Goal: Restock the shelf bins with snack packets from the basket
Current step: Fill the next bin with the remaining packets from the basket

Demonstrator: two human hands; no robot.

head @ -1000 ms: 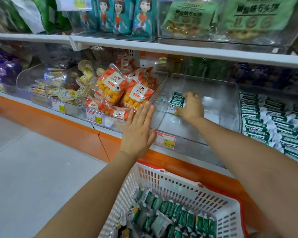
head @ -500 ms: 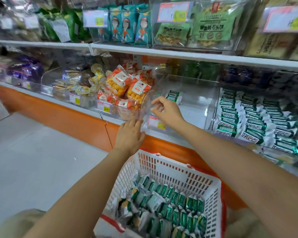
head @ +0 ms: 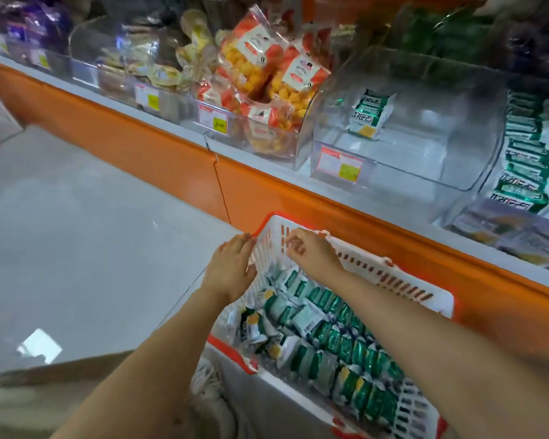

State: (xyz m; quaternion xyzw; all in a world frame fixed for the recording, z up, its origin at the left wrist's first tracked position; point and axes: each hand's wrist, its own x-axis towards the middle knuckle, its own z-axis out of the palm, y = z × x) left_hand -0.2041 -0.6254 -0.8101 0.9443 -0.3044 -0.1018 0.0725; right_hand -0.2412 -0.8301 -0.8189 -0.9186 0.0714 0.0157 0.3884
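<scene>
Grey shop floor (head: 76,232) spreads at our left, under the orange-fronted shelf (head: 140,134). Our left hand (head: 232,267) lays straight fingers against the corner of the white slotted plastic basket with a red rim (head: 425,288), gripping nothing. Our right hand (head: 311,251) hovers by the far rim, fingers loosely curled, apparently empty. Green-and-white snack packets (head: 330,337) fill the basket. We would steady it, gather a tidy handful, then lay it flat in the nearly bare clear plastic bin (head: 441,172) to the right.
</scene>
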